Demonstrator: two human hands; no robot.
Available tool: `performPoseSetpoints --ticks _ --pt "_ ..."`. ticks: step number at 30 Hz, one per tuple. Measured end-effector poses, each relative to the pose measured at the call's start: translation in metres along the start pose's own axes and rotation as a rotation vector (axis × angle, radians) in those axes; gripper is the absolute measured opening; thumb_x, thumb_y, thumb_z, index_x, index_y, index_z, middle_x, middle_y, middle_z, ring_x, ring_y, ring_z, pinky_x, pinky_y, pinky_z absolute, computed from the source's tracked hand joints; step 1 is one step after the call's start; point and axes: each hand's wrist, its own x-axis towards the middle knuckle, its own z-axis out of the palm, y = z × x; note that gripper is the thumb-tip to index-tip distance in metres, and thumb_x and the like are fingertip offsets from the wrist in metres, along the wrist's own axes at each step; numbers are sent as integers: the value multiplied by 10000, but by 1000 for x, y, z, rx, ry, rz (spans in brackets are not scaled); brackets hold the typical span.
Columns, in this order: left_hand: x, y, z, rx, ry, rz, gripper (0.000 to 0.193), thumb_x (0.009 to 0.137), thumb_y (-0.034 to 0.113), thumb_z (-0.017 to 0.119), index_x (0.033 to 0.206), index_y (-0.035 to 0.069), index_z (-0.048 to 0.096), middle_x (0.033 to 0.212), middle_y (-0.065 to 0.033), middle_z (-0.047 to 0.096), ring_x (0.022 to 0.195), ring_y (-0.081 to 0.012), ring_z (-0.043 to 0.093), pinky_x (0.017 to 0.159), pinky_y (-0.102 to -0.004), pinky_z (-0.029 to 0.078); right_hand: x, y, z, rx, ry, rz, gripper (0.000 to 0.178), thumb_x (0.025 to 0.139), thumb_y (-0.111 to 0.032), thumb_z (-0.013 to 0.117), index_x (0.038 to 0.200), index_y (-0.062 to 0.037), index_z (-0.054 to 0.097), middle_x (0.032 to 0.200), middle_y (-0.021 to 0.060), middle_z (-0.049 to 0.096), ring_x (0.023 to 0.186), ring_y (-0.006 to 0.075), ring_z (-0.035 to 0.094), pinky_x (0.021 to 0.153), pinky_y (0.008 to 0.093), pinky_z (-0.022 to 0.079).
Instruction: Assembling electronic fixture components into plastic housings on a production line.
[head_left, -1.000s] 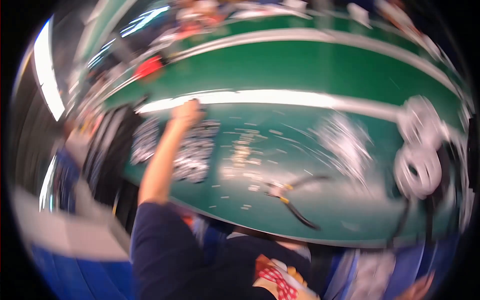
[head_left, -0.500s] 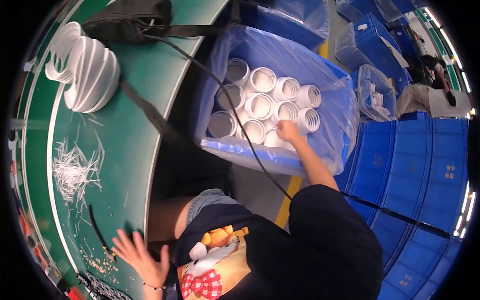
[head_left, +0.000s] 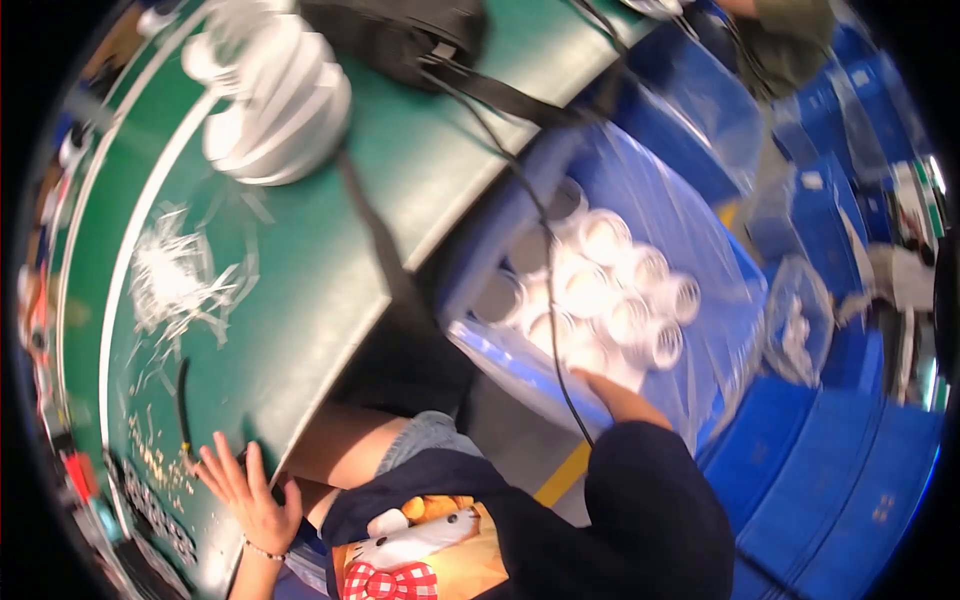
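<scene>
10+ wht cyls (head_left: 583, 285), 1 bin (head_left: 690, 215)

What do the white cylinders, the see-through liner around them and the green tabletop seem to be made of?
White cylinders: probably moulded plastic, from the even white walls and round rims; blur hides their gloss.
Liner: shiny, thin plastic film, since it creases and lets blue show through.
Green tabletop: perhaps rubber or laminate; smooth semi-gloss with soft reflections.

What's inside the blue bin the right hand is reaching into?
White cylindrical parts sit grouped inside the plastic liner, round open ends showing. The right hand hides a little of the near side, and whatever lies beneath the parts is covered.
</scene>
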Motion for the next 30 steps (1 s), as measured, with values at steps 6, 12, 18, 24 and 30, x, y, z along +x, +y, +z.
performPoseSetpoints --ticks 6,12,18,24,30 --pt "-8 -1 7 -104 21 -28 593 612 166 595 1171 42 438 1313 -290 239 1239 -481 141 947 -649 60 -61 -34 -58 60 74 -47 290 605 -303 647 733 -44 665 765 178 626 739 292 610 659 355 467" --pt "-7 -1 1 -248 68 -54 623 612 188 648 1183 63 432 1315 -287 237 1228 -500 137 939 -654 60 -94 -13 -77 231 104 -92 343 626 -334 643 814 -46 650 793 155 636 729 275 615 680 350 469" --pt "64 -28 -54 -337 352 202 593 609 136 655 1165 69 460 1304 -255 284 1220 -465 210 940 -621 155 -159 -42 -136 144 280 50 378 617 -303 696 841 -5 632 772 185 623 692 268 614 661 334 478" --pt "228 -20 -35 -89 456 291 933 527 136 744 1314 112 242 1371 -176 179 1263 -347 200 974 -536 225 -278 -147 -236 53 1325 17 281 690 -279 663 724 -10 587 674 154 588 609 295 569 560 386 429" --pt "286 -16 -13 -231 299 270 883 558 148 694 1311 117 235 992 -100 548 950 -250 531 930 -561 251 -384 -334 -302 373 1306 -585 245 770 -125 548 597 47 523 478 128 475 400 188 454 417 313 330"
